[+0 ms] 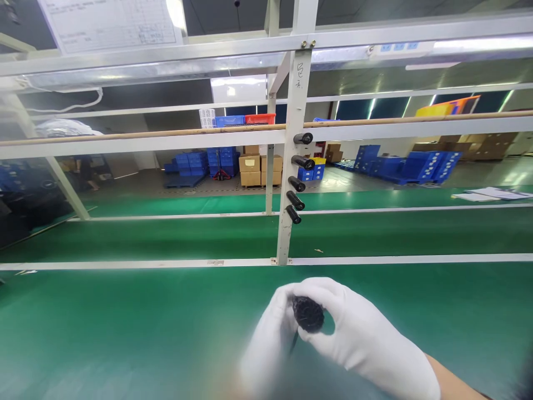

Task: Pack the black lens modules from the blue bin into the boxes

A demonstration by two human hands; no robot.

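Both my hands wear white gloves and meet over the green tabletop. Between them is a black round piece (308, 314) with a rough, crinkled end facing me; its exact kind cannot be made out. My right hand (358, 333) grips it between curled fingers and thumb, leaving a small gap on the right. My left hand (272, 328), partly blurred, closes on its left side. A thin dark strip (293, 343) shows below the piece, between the hands. Beyond them, several black cylinders, among them a lower one (293, 214), stick out from a white post (296, 105).
The green tabletop (125, 322) is crossed by a white rail (145, 265). Higher white crossbars (166, 142) span the frame. Papers (491, 193) lie at the far right. Blue crates (420, 165) and cardboard boxes (250, 171) stand in the background.
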